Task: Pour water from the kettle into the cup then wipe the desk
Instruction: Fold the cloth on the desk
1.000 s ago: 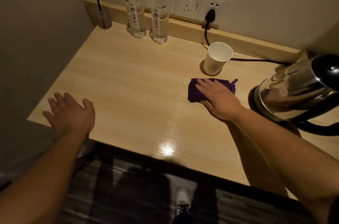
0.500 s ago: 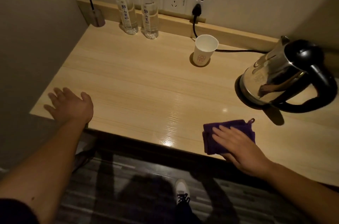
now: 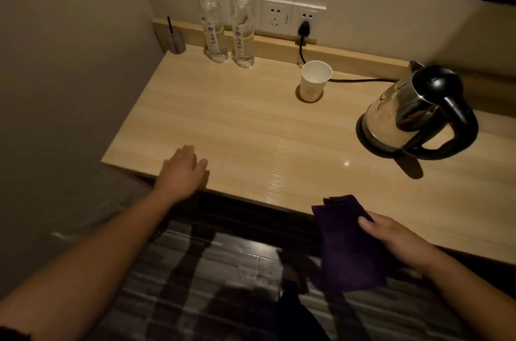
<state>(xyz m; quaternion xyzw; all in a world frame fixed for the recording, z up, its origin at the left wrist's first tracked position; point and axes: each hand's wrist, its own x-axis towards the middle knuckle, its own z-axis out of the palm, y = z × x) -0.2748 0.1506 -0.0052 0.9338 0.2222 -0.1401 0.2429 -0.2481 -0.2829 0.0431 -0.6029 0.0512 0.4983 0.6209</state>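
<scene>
Right hand: your right hand (image 3: 396, 237) grips the purple cloth (image 3: 349, 245), thumb on top, fingers underneath it.
Cloth: it hangs past the front edge of the tabletop (image 3: 251, 123), mostly over the dark floor (image 3: 195, 271); only its upper corner overlaps the edge.
Left hand: your left hand (image 3: 183, 170) lies flat and empty, fingers spread loosely, on the front left part of the tabletop, wrist at the edge.
Tabletop: pale wood grain, with a glossy sheen between your two hands.
Kettle: the steel kettle (image 3: 405, 114) with black lid and handle sits upright on its round base at the right, well apart from your right hand; its spout points toward the back wall.
Cup: the white paper cup (image 3: 314, 81) stands upright toward the back, left of the kettle. Its inside looks pale; you cannot tell the water level from here.
Cord: a black cord (image 3: 360, 80) runs behind the cup toward the kettle, and its plug (image 3: 303, 29) sits in the wall socket.
Bottles: two clear capped bottles (image 3: 227, 30) stand side by side at the back left, both filled with clear liquid.
Small holder: a grey holder (image 3: 176, 43) in the back left corner has a dark stick in it.
</scene>
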